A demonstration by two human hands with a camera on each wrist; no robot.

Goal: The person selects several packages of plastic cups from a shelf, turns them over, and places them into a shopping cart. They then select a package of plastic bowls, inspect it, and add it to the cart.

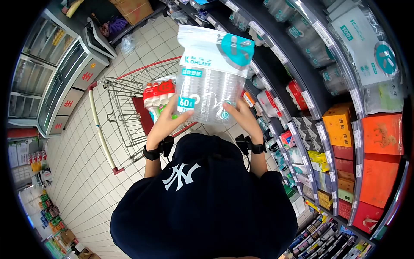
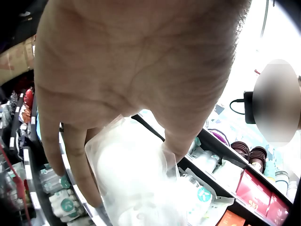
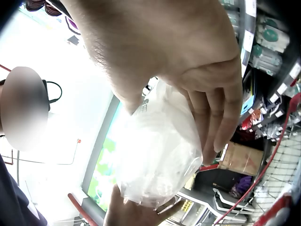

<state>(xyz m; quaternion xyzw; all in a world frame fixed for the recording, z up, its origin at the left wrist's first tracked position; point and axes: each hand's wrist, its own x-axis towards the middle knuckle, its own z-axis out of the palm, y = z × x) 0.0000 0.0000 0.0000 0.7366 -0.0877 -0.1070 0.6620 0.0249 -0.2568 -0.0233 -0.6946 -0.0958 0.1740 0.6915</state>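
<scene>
A clear bag of stacked plastic cups (image 1: 211, 86), with a white and teal header and a "60" label, is held up between both hands in front of the chest. At its lower left side, my left hand (image 1: 167, 123) grips the bag, thumb lying across the front. My right hand (image 1: 246, 118) holds the opposite lower side, its thumb also on the front. In the left wrist view the fingers and thumb of the left hand (image 2: 136, 66) straddle the bag's end (image 2: 134, 165). The right wrist view has the right hand (image 3: 178, 52) spread round the crinkled bag (image 3: 157, 146).
A wire shopping cart with a pale handle (image 1: 100, 125) stands ahead to the left, carrying a red and white pack of rolls (image 1: 159, 93). Tall shelves of packaged cups (image 1: 310, 43) and boxes (image 1: 338, 127) line the right. Glass-fronted fridges (image 1: 51, 64) stand left, beyond the tiled floor (image 1: 82, 164).
</scene>
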